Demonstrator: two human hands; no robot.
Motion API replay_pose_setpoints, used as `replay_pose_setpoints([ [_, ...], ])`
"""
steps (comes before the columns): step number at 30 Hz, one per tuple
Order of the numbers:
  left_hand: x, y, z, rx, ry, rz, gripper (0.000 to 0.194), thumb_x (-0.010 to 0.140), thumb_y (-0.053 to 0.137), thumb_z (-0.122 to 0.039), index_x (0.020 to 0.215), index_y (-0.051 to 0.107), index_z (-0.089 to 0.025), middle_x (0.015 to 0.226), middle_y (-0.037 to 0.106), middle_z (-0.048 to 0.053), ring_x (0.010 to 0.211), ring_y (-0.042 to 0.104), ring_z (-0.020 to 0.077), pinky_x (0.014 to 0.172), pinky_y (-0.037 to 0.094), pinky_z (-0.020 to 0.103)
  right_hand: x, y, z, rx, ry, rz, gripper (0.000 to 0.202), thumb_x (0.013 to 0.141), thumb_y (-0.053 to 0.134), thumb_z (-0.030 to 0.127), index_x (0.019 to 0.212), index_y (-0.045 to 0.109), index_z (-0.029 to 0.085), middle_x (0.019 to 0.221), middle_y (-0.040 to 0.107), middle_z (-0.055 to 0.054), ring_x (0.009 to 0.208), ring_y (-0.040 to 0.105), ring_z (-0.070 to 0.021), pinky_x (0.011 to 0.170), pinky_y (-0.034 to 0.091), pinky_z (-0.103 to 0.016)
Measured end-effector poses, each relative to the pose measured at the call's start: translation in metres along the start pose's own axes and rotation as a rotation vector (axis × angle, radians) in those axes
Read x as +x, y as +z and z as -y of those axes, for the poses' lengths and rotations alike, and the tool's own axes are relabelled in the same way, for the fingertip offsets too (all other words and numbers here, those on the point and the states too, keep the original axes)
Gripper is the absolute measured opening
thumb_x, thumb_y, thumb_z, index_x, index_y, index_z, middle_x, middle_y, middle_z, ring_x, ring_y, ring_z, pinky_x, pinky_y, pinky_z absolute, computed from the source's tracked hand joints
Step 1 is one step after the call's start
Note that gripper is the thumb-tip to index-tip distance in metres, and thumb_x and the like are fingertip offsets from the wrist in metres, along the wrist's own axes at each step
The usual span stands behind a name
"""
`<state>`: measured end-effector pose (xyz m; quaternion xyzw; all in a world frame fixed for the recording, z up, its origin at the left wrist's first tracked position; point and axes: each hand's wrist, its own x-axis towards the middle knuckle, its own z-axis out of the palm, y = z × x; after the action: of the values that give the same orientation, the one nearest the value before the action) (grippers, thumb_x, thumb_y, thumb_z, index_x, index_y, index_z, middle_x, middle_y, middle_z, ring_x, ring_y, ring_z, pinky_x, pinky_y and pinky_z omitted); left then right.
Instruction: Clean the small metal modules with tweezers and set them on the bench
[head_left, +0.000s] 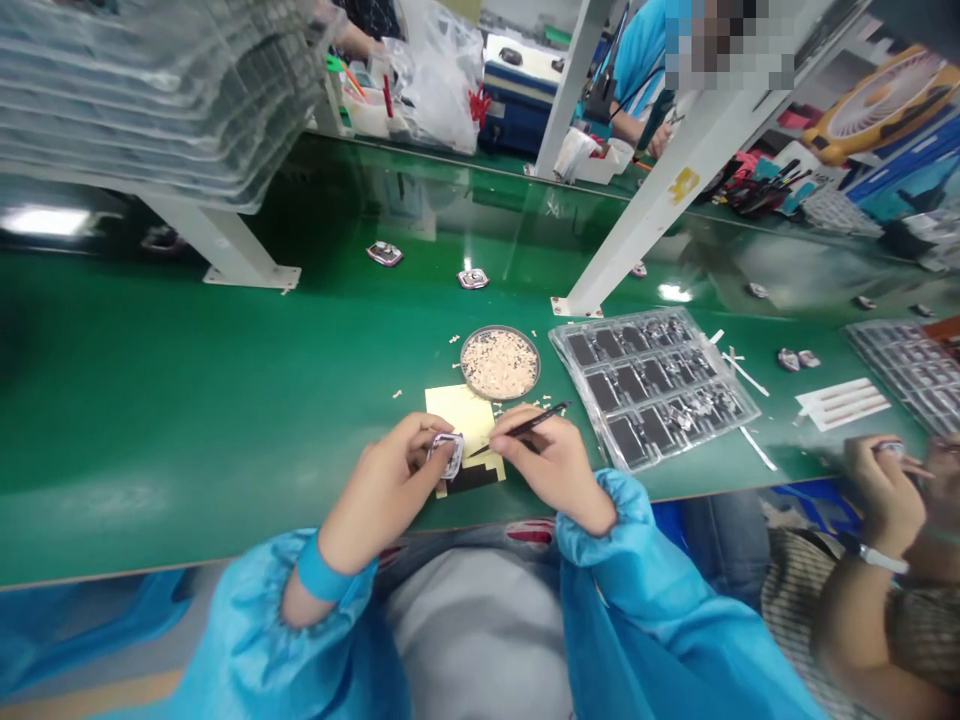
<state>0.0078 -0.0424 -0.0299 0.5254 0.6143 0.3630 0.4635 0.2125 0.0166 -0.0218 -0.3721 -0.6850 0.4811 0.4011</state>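
Note:
My left hand (382, 490) grips a small squarish device housing (448, 455) between thumb and fingers, its inner side facing up. Closed around dark tweezers (529, 425) is my right hand (544, 450); the tip points left toward the housing, over a yellow sheet (454, 405). A black strip (472, 480) lies at the sheet's near end, under the hands. Just beyond the sheet sits a round dish (538, 365) filled with tiny cream-coloured pieces (500, 362), and a few of these lie loose around it.
A clear compartment tray (634, 395) with dark flat parts stands to the right, paper strips (746, 372) beside it. More housings (385, 253) lie farther back. White posts (637, 200) rise from the bench. Stacked trays (150, 100) overhang at left. A co-worker's hands (889, 490) are at right.

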Motion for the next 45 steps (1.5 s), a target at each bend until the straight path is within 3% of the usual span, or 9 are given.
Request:
replay_pose_setpoints([
  [4,0.002,-0.005,-0.001,-0.091,-0.018,0.038,0.019,0.094,0.060,-0.037,0.105,0.055,-0.024,0.080,0.073,-0.001,0.063,0.069,0.0162,0.060,0.051,0.026,-0.001,0.014,-0.009,0.056,0.153,0.011,0.017,0.085,0.076,0.034,0.092,0.072,0.018,0.088,0.075,-0.004,0.077,0.073,-0.0172,0.074,0.061,-0.029],
  [13,0.003,-0.006,0.001,-0.123,-0.050,0.065,0.015,0.094,0.060,-0.032,0.105,0.054,-0.024,0.078,0.072,-0.003,0.055,0.066,0.0126,0.049,0.048,0.021,-0.001,0.012,-0.010,0.044,0.123,0.016,0.016,0.086,0.075,0.034,0.088,0.069,0.018,0.083,0.072,-0.003,0.076,0.071,-0.0159,0.072,0.060,-0.027],
  [16,0.005,-0.006,0.001,-0.124,-0.068,0.064,0.015,0.093,0.061,-0.032,0.104,0.054,-0.024,0.079,0.072,-0.002,0.056,0.067,0.0130,0.046,0.046,0.021,-0.003,0.012,-0.007,0.087,0.067,-0.043,0.011,0.088,0.073,0.029,0.087,0.068,0.019,0.082,0.071,-0.003,0.075,0.069,-0.0155,0.070,0.059,-0.027],
  [20,0.007,-0.005,0.001,-0.144,-0.083,0.051,0.015,0.092,0.063,-0.031,0.103,0.055,-0.023,0.077,0.071,-0.003,0.055,0.067,0.0126,0.046,0.045,0.020,-0.006,0.012,-0.004,0.114,-0.092,-0.163,0.009,0.084,0.077,0.022,0.087,0.069,0.021,0.088,0.074,-0.004,0.086,0.071,-0.0184,0.079,0.059,-0.033],
  [24,0.006,-0.005,0.000,-0.178,-0.093,0.032,0.016,0.092,0.064,-0.031,0.102,0.055,-0.022,0.078,0.072,-0.002,0.053,0.065,0.0120,0.047,0.047,0.021,-0.007,0.011,-0.004,0.044,-0.151,-0.108,0.010,0.083,0.078,0.019,0.087,0.069,0.021,0.087,0.074,-0.005,0.085,0.072,-0.0195,0.080,0.059,-0.035],
  [31,0.005,-0.003,0.007,-0.198,-0.056,0.004,0.018,0.092,0.065,-0.034,0.102,0.056,-0.021,0.077,0.072,0.000,0.057,0.068,0.0160,0.056,0.054,0.027,-0.005,0.008,-0.009,-0.070,0.043,0.000,0.010,0.085,0.076,0.028,0.086,0.070,0.020,0.086,0.074,-0.004,0.081,0.071,-0.0187,0.073,0.057,-0.030],
  [45,0.005,-0.004,0.008,-0.121,-0.035,0.025,0.017,0.094,0.063,-0.035,0.104,0.057,-0.022,0.076,0.072,0.000,0.058,0.068,0.0165,0.055,0.050,0.026,-0.004,0.009,-0.010,-0.048,0.110,0.031,0.011,0.087,0.074,0.028,0.085,0.069,0.019,0.083,0.071,-0.004,0.078,0.067,-0.0168,0.072,0.054,-0.028],
])
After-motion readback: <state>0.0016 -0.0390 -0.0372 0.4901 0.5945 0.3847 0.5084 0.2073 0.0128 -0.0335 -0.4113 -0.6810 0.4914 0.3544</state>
